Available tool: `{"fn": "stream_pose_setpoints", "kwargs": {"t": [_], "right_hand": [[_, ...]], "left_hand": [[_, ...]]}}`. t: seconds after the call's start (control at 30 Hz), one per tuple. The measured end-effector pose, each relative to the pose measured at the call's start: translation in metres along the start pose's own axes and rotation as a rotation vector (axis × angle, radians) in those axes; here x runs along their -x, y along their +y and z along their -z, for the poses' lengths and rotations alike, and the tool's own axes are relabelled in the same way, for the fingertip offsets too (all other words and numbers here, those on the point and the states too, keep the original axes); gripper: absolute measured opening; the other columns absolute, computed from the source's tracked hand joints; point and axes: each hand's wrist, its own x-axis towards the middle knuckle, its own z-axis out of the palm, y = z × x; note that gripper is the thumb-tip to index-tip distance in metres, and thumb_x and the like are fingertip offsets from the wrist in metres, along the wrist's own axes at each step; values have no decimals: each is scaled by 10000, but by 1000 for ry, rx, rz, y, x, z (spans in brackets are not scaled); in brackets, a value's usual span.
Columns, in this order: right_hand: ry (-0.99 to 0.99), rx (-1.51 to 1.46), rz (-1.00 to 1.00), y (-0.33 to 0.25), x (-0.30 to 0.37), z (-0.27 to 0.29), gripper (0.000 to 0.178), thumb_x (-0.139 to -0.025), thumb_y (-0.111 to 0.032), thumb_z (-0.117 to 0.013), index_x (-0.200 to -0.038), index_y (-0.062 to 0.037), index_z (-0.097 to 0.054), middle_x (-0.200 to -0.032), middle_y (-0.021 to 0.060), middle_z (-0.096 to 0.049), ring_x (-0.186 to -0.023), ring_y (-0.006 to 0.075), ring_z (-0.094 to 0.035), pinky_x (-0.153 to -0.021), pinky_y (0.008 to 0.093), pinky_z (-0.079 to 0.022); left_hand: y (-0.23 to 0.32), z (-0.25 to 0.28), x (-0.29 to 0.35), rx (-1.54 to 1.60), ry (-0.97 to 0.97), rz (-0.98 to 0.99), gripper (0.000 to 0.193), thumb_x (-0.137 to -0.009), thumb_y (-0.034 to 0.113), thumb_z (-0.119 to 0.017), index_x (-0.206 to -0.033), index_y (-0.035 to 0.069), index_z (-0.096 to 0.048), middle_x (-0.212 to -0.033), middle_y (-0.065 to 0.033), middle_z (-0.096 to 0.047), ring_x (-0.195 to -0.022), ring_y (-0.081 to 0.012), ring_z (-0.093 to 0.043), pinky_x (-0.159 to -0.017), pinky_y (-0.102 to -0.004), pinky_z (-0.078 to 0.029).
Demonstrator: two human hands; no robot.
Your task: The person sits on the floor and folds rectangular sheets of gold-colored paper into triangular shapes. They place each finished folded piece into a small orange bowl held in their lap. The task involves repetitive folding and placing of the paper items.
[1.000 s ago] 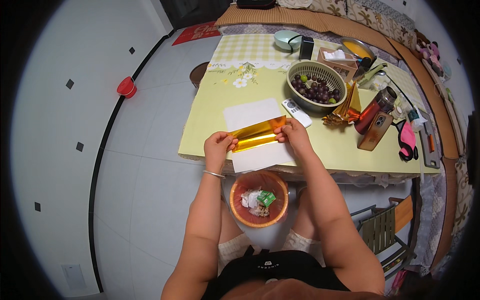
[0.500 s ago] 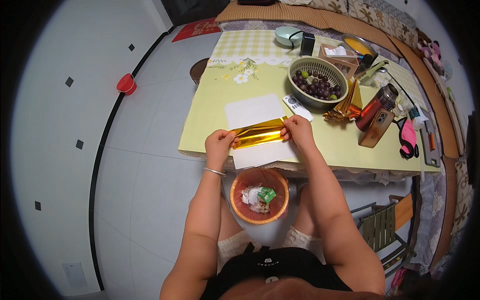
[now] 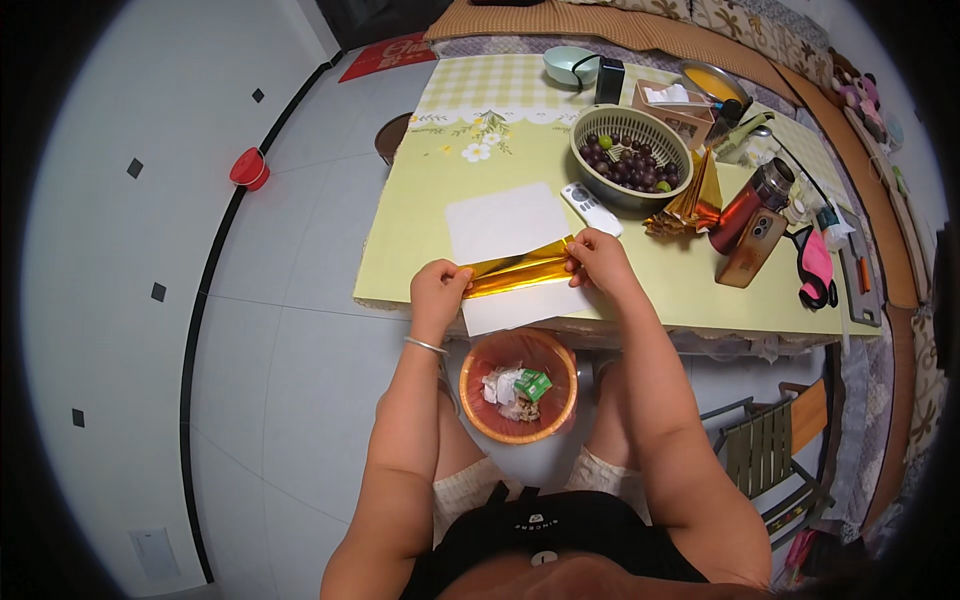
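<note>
A shiny gold foil sheet (image 3: 518, 274), creased lengthwise into a band, stretches between my two hands. Its left end is pinched by my left hand (image 3: 441, 292), which has a bangle on the wrist. My right hand (image 3: 600, 262) grips the other end between thumb and fingers. Under the foil lies white paper (image 3: 505, 223) on the table, reaching over its near edge. A white remote control (image 3: 590, 209) rests just beyond my right hand. To the right stands a fanned bundle of folded gold foil (image 3: 695, 205).
On the table (image 3: 420, 230) are a colander (image 3: 632, 165) of grapes, a red thermos (image 3: 752, 205), a phone (image 3: 750, 247), a pink-and-black eye mask (image 3: 816, 268) and a tissue box (image 3: 675, 112). A lined trash bin (image 3: 519, 434) stands between my knees. A folding chair (image 3: 757, 452) is at right.
The foil band looks narrower and its upper part is folded further over. Both hands keep their hold with only slight movement. The whole view has shifted a little.
</note>
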Motion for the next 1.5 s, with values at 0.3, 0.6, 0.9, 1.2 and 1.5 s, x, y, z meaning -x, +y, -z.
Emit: {"fn": "stream_pose_setpoints", "kwargs": {"t": [0.3, 0.6, 0.9, 1.2, 1.5], "right_hand": [[-5, 79, -13, 6, 4, 7, 218, -990, -197, -606, -846, -35, -590, -685, 50, -644, -501, 134, -635, -444, 264, -476], [27, 259, 34, 17, 6, 13, 244, -937, -217, -669, -779, -34, -633, -625, 48, -640, -496, 132, -600, -489, 305, -471], [10, 414, 94, 16, 12, 15, 243, -900, -229, -682, -750, -39, -667, -568, 61, -624, -513, 181, -584, -558, 350, -467], [77, 621, 78, 6, 19, 12, 214, -856, -274, -712, -847, -60, -726, -779, 122, -708, -749, 289, -674, -709, 412, -522], [97, 693, 76, 4, 21, 12, 206, -831, -265, -726, -876, -64, -734, -841, 143, -718, -806, 319, -686, -746, 419, -537]], "left_hand": [[15, 3, 7, -183, 14, -134, 174, -772, 97, -761, -713, -7, -635, -738, -114, -597, -659, -247, -590, -609, -362, -482], [22, 5, 12, -278, 8, -214, 207, -732, 86, -773, -663, 9, -595, -725, -112, -570, -665, -264, -571, -613, -374, -477], [25, 9, 12, -340, -86, -252, 254, -725, 83, -782, -639, 11, -554, -710, -101, -537, -663, -261, -541, -607, -383, -454], [27, 10, 14, -357, -124, -246, 236, -725, 93, -778, -645, 4, -575, -755, -129, -558, -720, -304, -569, -651, -401, -476], [31, 10, 17, -402, -147, -256, 228, -735, 98, -786, -664, 3, -592, -798, -131, -568, -747, -302, -584, -671, -389, -490]]}}
